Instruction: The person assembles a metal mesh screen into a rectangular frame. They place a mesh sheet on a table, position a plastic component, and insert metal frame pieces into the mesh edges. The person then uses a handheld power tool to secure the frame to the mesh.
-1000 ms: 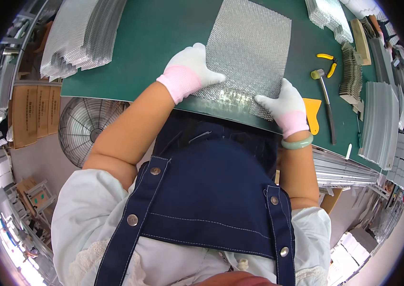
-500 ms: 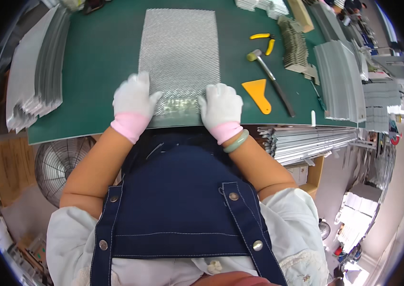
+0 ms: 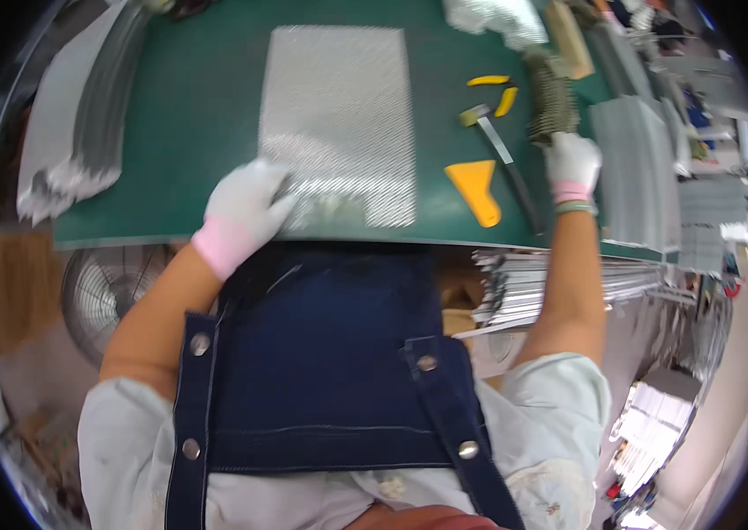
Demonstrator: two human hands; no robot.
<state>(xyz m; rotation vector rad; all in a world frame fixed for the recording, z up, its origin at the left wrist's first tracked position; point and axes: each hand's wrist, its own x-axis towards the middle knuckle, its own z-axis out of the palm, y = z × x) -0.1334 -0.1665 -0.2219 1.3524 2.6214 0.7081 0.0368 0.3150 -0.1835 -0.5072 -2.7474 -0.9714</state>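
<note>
Right hand (image 3: 574, 163) shifted to plate row (image 3: 551, 95) | left fingers (image 3: 268, 174) parted on mesh (image 3: 343, 115) | right's unclear

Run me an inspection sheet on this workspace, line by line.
Surface: green table.
Job's things: silvery mesh sheet, flat on the table; dark ridged stack to its right.
Clutter: yellow scraper, hammer and yellow-handled pliers, between sheet and ridged stack.
Hands: gloved left hand at the sheet's near left corner; gloved right hand at the ridged stack's near end, grip unclear.
Cables: nothing seen for certain; edges blurred.
Surroundings: fan beyond the table's near edge, left; metal strips, right.
</note>
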